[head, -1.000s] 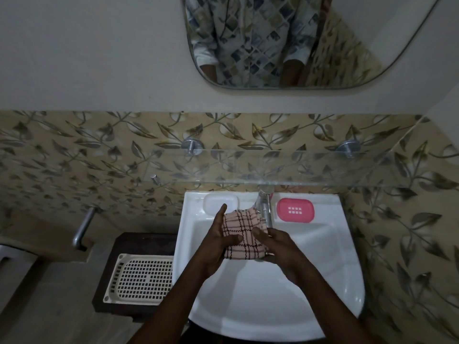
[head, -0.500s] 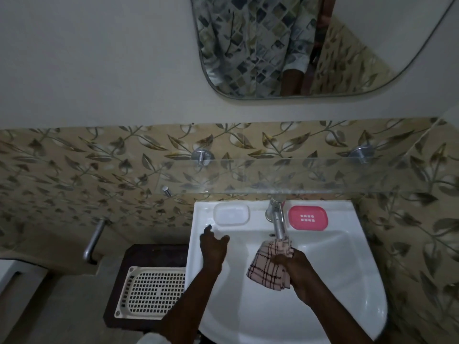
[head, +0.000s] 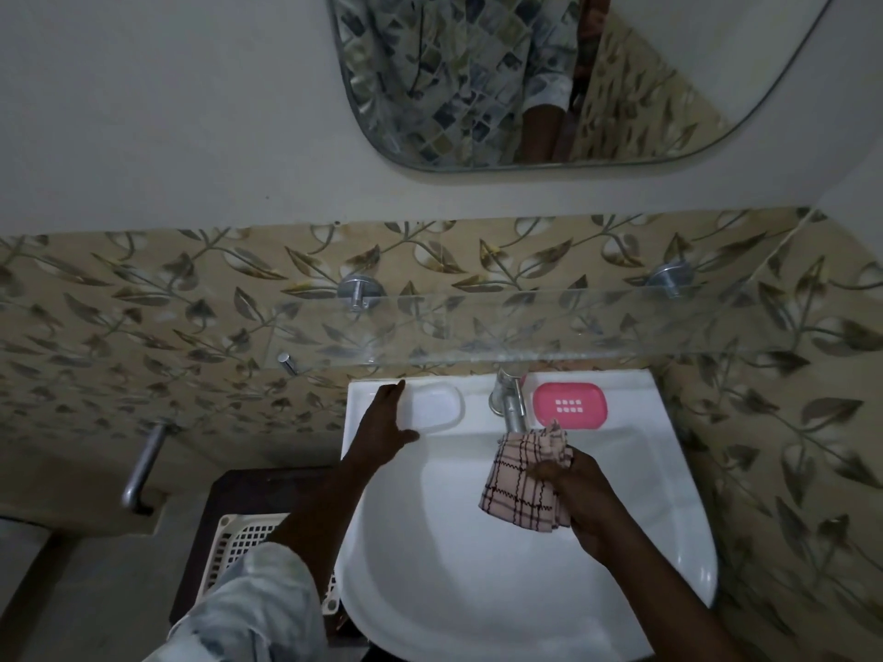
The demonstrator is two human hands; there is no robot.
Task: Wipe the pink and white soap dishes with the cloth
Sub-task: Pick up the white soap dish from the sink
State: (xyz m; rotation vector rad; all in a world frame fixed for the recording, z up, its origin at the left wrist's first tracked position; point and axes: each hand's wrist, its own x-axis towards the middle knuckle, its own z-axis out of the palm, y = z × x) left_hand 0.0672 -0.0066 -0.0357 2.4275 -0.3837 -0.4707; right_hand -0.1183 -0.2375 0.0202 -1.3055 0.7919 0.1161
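Right now the left hand (head: 384, 425) is lying on the back ledge of the sink (head: 669, 508), its fingers straight and its thumb spread wide, holding nothing. Its fingers are covering the left end of the white soap dish (head: 439, 406), which is sitting on the ledge to the left of the tap (head: 509, 406). The pink soap dish (head: 569, 405) is sitting on the same ledge just to the right of the tap.

The right hand (head: 580, 494) is curling its fingers round the cloth (head: 523, 475), a pinkish piece with dark checked lines, and is holding it bunched over the bowl. The cloth's upper edge is reaching the tap's spout and coming just below the near rim of the pink dish, so the tap is standing between the cloth and the white dish.

A glass shelf (head: 597, 327) is jutting out from the leaf-patterned tiles (head: 143, 317) and overhanging the back of the ledge. A mirror (head: 645, 64) is hanging above it. Left of the sink, a white plastic basket (head: 234, 537) is resting on a dark stand (head: 248, 489), partly hidden by the left sleeve (head: 253, 609). A metal bar (head: 143, 465) is sticking out from the wall beyond it.
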